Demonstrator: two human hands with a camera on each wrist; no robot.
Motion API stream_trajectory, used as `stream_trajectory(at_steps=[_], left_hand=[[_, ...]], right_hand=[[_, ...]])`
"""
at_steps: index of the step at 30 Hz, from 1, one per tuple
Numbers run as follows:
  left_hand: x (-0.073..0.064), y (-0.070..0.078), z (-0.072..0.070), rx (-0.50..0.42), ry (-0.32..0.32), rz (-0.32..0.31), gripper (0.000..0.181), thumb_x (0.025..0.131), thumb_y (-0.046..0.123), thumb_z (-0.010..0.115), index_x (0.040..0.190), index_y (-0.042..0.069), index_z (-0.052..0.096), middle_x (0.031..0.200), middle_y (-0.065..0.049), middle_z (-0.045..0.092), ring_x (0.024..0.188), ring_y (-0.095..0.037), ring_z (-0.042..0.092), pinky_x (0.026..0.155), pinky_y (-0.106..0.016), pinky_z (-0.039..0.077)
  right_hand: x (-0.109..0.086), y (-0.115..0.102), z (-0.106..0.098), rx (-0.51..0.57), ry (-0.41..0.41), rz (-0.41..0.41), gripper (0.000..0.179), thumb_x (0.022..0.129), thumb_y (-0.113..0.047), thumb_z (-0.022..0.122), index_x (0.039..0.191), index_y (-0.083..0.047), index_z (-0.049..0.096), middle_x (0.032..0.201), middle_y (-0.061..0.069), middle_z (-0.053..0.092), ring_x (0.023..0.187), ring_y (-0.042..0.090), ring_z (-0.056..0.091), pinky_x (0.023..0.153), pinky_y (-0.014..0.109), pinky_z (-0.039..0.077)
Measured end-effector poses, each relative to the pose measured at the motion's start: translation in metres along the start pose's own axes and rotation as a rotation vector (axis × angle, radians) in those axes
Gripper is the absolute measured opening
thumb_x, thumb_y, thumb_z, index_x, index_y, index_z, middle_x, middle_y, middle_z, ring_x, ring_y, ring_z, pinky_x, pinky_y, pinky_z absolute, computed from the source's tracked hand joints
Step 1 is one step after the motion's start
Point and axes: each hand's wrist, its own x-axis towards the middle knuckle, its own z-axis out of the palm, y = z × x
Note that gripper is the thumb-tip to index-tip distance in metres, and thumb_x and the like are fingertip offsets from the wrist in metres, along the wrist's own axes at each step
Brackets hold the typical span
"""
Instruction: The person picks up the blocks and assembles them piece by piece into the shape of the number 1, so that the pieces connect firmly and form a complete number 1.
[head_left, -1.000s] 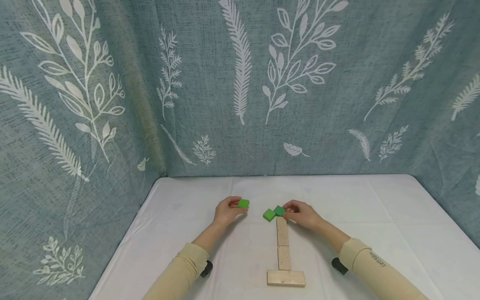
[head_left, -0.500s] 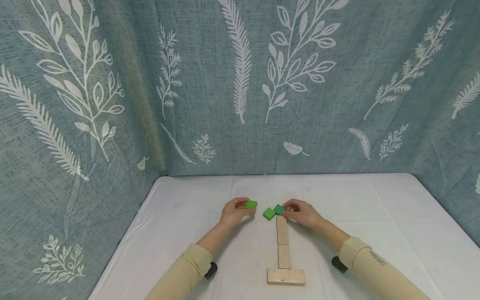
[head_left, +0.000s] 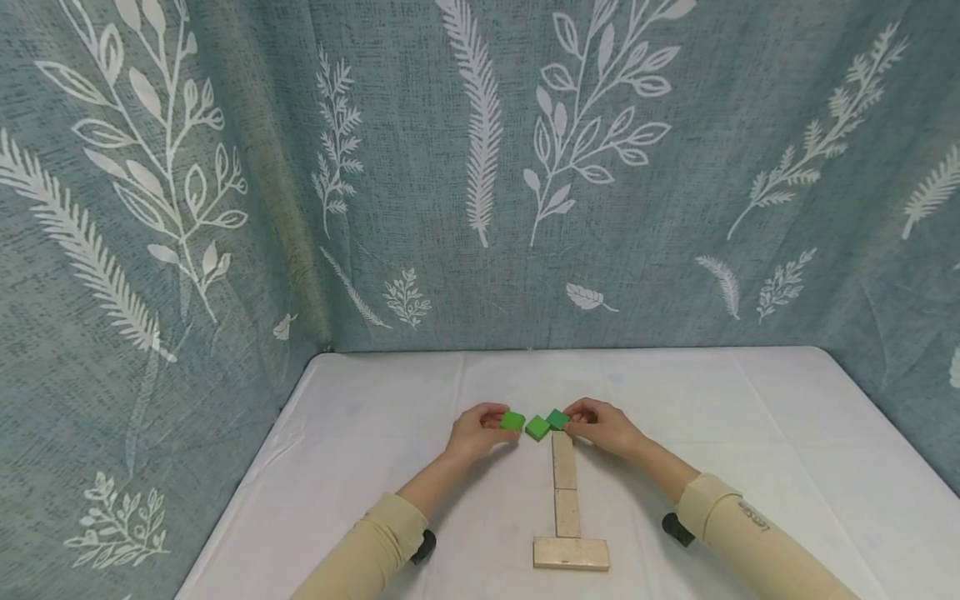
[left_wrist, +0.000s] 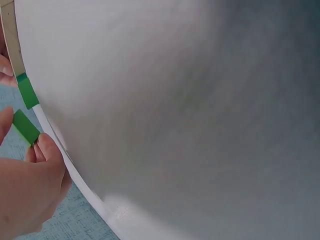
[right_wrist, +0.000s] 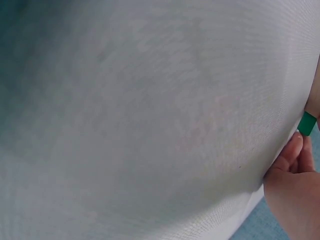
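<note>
In the head view my left hand [head_left: 474,433] pinches a light green square block [head_left: 513,421] between thumb and fingers. Just right of it, a second light green block [head_left: 537,428] lies on the table with a narrow gap between them. That one adjoins a darker green block [head_left: 557,418] at the far end of a row of wooden blocks [head_left: 564,460]. My right hand [head_left: 607,427] grips the darker block's right side between thumb and fingers. The left wrist view shows the pinched block [left_wrist: 26,127] close to the resting one [left_wrist: 28,93].
The wooden row runs toward me, through a second upright piece [head_left: 567,512], to a crosswise wooden block [head_left: 572,553] at the near end. A white cloth covers the table [head_left: 360,433]. Blue-grey patterned curtains [head_left: 525,317] stand behind and at the sides.
My left hand has moved right and slightly nearer with its light green block, closing on the resting green block. The right hand stays in place on the darker block.
</note>
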Motion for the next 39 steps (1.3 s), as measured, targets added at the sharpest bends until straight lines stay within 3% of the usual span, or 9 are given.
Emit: stream_trajectory(at_steps=[6,12,39], left_hand=[[-0.0035,0.0022,0.0010,0.048,-0.036,0.047,0.045,0.078,0.011,0.080,0.119,-0.001,0.064,0.102,-0.007,0.066,0.092,-0.019,0.059,0.078,-0.032,0.050],[-0.0025,-0.0014,0.0030,0.095,-0.058,0.053,0.044,0.078,0.011,0.081,0.118,0.001,0.064,0.101,-0.006,0.066,0.092,-0.018,0.060,0.077,-0.031,0.051],[-0.0032,-0.0035,0.0058,0.153,-0.090,0.122,0.042,0.076,0.006,0.081,0.114,0.001,0.067,0.098,-0.004,0.065,0.088,-0.016,0.058,0.075,-0.028,0.050]], right_hand=[[-0.0006,-0.0010,0.0004,-0.002,0.004,0.006,0.028,0.093,-0.019,0.065,0.114,-0.001,0.064,0.087,0.002,0.058,0.079,0.015,0.049,0.071,0.030,0.042],[-0.0017,-0.0021,0.0007,-0.001,0.002,-0.002,0.029,0.093,-0.020,0.065,0.114,0.000,0.063,0.087,0.002,0.058,0.078,0.014,0.049,0.070,0.030,0.042],[0.0025,0.0033,0.0001,-0.018,0.013,-0.001,0.027,0.093,-0.019,0.065,0.113,-0.001,0.064,0.085,0.001,0.057,0.079,0.016,0.049,0.071,0.031,0.041]])
